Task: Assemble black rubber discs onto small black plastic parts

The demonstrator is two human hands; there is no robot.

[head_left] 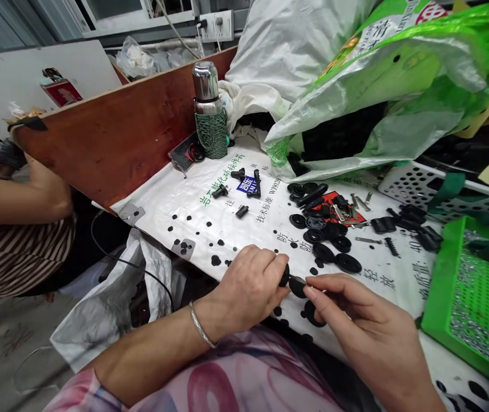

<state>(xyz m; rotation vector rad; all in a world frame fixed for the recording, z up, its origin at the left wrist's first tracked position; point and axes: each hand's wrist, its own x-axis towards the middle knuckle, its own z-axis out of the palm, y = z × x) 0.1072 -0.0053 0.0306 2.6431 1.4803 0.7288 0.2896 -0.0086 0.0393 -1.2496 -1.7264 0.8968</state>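
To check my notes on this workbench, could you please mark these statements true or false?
1. The left hand, with a silver bangle on its wrist, holds a rounded black part. True.
2. The right hand holds a screwdriver. False: it pinches a small black plastic part.
3. The steel flask stands upright in a green net sleeve. True.
4. The green plastic tray is full of black discs. False: it holds silvery metal pieces.
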